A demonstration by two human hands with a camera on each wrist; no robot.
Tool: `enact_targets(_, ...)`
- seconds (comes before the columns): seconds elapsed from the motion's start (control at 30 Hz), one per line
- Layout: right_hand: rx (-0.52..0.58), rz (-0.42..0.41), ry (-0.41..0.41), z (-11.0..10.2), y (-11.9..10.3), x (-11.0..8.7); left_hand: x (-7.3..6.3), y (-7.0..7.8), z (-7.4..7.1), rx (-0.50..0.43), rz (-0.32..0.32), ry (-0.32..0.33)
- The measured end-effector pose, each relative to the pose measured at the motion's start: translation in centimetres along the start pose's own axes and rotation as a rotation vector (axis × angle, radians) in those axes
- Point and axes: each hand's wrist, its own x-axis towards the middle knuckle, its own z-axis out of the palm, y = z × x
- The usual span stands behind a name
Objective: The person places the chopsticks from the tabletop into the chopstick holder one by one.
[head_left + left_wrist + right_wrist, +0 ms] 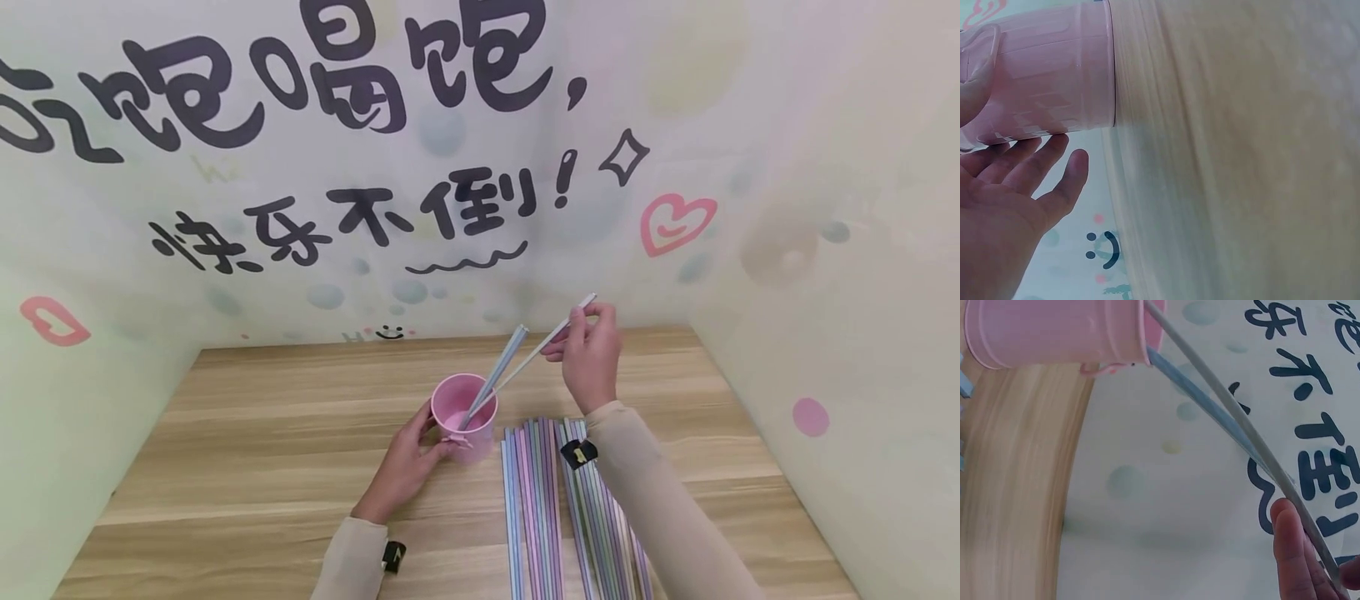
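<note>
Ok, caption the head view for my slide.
Left hand grips a pink cup; right hand holds a pale chopstick, its tip inside.

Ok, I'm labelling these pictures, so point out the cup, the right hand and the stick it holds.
Cup (pixel 1054 69): left wrist view, on its outer wall.
Right hand (pixel 591 354): head view, on the middle of the hand.
Stick (pixel 1222 393): right wrist view, on its shaft.

A small booth-like nook; whether in a home, shop or studio cannot be told. A pale back wall (pixel 585 279) rises at the far edge of the wood-grained bench (pixel 255 475), with a left wall (pixel 82 442) and a right wall (pixel 855 308) along its side edges. Cheerful black Chinese lettering (pixel 363 198) about eating and drinking and a smiley (pixel 390 333) decorate it.
</note>
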Motion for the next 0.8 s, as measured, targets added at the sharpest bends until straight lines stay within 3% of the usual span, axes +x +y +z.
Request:
enact_targets(0.43,-0.022,-0.006,-0.159,2.1,1.4,-1.8,0.2,0.3,0.4,0.013,-0.029,0.041)
enact_targets(0.8,-0.086,0.033,-0.214,3.4,2.5,-3.1,0.0,0.4,0.1,0.002,-0.008,0.001)
